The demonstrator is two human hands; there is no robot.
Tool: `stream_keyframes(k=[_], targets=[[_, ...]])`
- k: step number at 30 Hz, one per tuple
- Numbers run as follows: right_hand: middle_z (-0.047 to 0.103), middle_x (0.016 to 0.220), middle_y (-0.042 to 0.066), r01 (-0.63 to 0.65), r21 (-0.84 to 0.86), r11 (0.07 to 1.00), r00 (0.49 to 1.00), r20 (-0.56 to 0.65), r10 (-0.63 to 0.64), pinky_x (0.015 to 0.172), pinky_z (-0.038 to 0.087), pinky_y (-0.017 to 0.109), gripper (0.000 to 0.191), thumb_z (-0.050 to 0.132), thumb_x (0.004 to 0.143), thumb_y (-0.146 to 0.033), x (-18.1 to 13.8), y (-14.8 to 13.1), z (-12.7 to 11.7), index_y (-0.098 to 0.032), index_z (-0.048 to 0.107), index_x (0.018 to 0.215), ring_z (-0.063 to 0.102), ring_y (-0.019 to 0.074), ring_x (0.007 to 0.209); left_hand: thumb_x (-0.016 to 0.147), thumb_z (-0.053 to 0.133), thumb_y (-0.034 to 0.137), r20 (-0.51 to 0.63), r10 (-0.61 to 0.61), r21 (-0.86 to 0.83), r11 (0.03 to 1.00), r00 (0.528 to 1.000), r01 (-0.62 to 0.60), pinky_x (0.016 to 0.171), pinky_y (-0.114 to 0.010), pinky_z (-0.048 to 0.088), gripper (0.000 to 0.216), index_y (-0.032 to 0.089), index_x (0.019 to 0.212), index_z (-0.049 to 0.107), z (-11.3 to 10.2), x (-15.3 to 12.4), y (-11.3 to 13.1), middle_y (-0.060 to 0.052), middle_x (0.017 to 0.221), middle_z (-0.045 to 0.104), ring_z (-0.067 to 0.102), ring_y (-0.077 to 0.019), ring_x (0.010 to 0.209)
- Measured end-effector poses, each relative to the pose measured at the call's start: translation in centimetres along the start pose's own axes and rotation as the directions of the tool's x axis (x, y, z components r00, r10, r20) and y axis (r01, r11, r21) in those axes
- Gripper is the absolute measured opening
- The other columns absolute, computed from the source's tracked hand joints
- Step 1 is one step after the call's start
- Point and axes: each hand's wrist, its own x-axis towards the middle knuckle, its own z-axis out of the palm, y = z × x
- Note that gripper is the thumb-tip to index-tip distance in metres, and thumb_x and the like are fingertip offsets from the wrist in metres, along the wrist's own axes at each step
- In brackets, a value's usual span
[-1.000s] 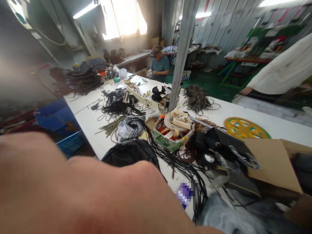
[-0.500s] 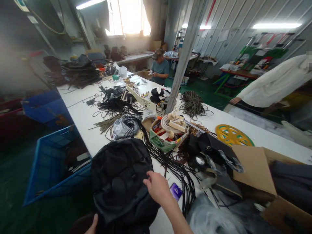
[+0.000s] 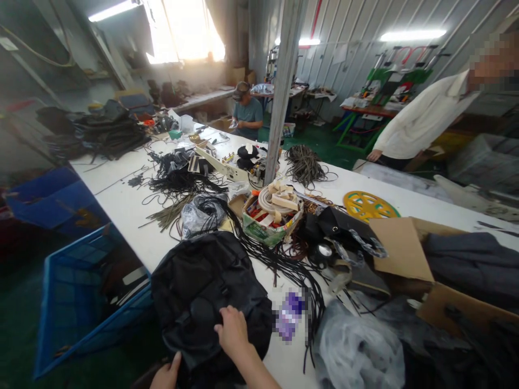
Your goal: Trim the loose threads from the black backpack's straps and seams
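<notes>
Cluttered white worktable [image 3: 133, 216] carries a black backpack [image 3: 206, 292]. Right hand [image 3: 232, 332] rests on it, fingers curled. Left hand [image 3: 166, 373] touches its lower edge, fingers loosely extended.

Hard daylight blows out the window [image 3: 184, 29] at the far end, hazing the wall around it. Ceiling tubes [image 3: 411, 35] add flat, even light over the white table [image 3: 130, 205]. Left edge is dim and smeared; verticals lean with wide-angle stretch. Shadows stay soft.

Two bare hands, left hand [image 3: 167, 373] and right hand [image 3: 232, 330], forearms unsleeved, no gloves.
</notes>
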Motion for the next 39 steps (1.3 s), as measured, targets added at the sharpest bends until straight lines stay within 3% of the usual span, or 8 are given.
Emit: stream_keyframes(k=[6,11,14,19,24,30,35,39], targets=[[0.082,0.105,0.006,-0.112,0.14,0.984,0.991,-0.06,0.121,0.111,0.043,0.043,0.029,0.075,0.08,-0.006,1.0,0.6,2.5,-0.022,0.081,0.103,0.075,0.0313,0.111,0.095,0.046,0.059,0.098,0.304,0.068,0.948,0.948,-0.311,0.119,-0.045,0.05,0.06,0.013,0.121,0.074,-2.1,2.0,3.3,-0.024,0.137,0.071,0.067,-0.0397,0.136],[0.083,0.093,0.0,-0.154,0.301,0.941,0.975,-0.106,0.193,0.089,0.052,0.03,0.015,0.079,0.088,-0.016,1.3,1.7,2.3,-0.024,0.082,0.1,0.077,0.022,0.091,0.102,0.051,0.039,0.424,0.459,-0.002,0.862,0.78,-0.506,0.103,-0.036,0.053,0.044,0.011,0.129,0.07,2.7,3.9,9.6,-0.017,0.119,0.075,0.073,-0.0281,0.112],[0.082,0.094,0.001,-0.159,0.354,0.922,0.963,-0.149,0.223,0.076,0.051,0.024,0.008,0.072,0.098,-0.022,1.1,2.0,2.2,-0.021,0.079,0.103,0.076,0.0189,0.088,0.107,0.056,0.028,0.501,0.446,0.02,0.851,0.742,-0.525,0.085,-0.034,0.047,0.02,0.015,0.112,0.069,4.7,4.9,12.2,-0.013,0.107,0.075,0.072,-0.0253,0.099],[0.079,0.094,0.002,-0.176,0.314,0.933,0.939,-0.231,0.254,0.082,0.053,0.027,0.007,0.073,0.095,-0.018,0.9,1.3,2.7,-0.02,0.079,0.091,0.074,0.0193,0.089,0.107,0.061,0.019,0.561,0.469,0.04,0.807,0.682,-0.589,0.081,-0.037,0.036,0.006,0.017,0.108,0.066,4.8,5.9,14.2,-0.014,0.114,0.075,0.07,-0.0297,0.103],[0.081,0.104,0.006,-0.208,0.238,0.949,0.917,-0.29,0.274,0.091,0.056,0.03,0.017,0.071,0.095,-0.014,0.5,0.4,3.0,-0.022,0.085,0.099,0.077,0.0231,0.1,0.107,0.057,0.021,0.593,0.381,0.006,0.878,0.709,-0.478,0.078,-0.04,0.033,0.014,0.02,0.105,0.071,5.0,6.4,15.4,-0.013,0.105,0.078,0.071,-0.0374,0.103],[0.083,0.118,0.005,-0.195,0.238,0.952,0.9,-0.342,0.27,0.101,0.056,0.029,0.033,0.06,0.101,-0.009,-0.7,0.8,3.5,-0.025,0.082,0.12,0.079,0.0226,0.112,0.091,0.079,0.035,0.561,0.357,-0.349,0.92,0.747,-0.177,0.089,-0.037,0.051,0.019,0.017,0.099,0.077,4.3,8.2,15.0,-0.011,0.102,0.079,0.072,-0.0323,0.103],[0.085,0.112,0.003,-0.169,0.259,0.951,0.893,-0.367,0.259,0.094,0.056,0.032,0.02,0.066,0.105,-0.022,-1.5,0.6,4.7,-0.027,0.079,0.12,0.08,0.0258,0.107,0.104,0.067,0.026,0.536,0.15,-0.562,0.797,0.83,0.219,0.094,-0.034,0.063,0.019,0.011,0.115,0.068,0.1,10.3,14.7,-0.018,0.136,0.075,0.076,-0.025,0.118],[0.084,0.109,0.005,-0.134,0.228,0.964,0.897,-0.387,0.216,0.099,0.054,0.037,0.012,0.066,0.107,-0.028,-1.5,0.5,5.6,-0.026,0.078,0.11,0.079,0.0282,0.107,0.111,0.061,0.02,0.495,0.1,-0.687,0.654,0.863,0.318,0.093,-0.034,0.066,0.012,0.009,0.105,0.064,-3.2,10.8,16.0,-0.02,0.131,0.077,0.08,-0.0234,0.109]])
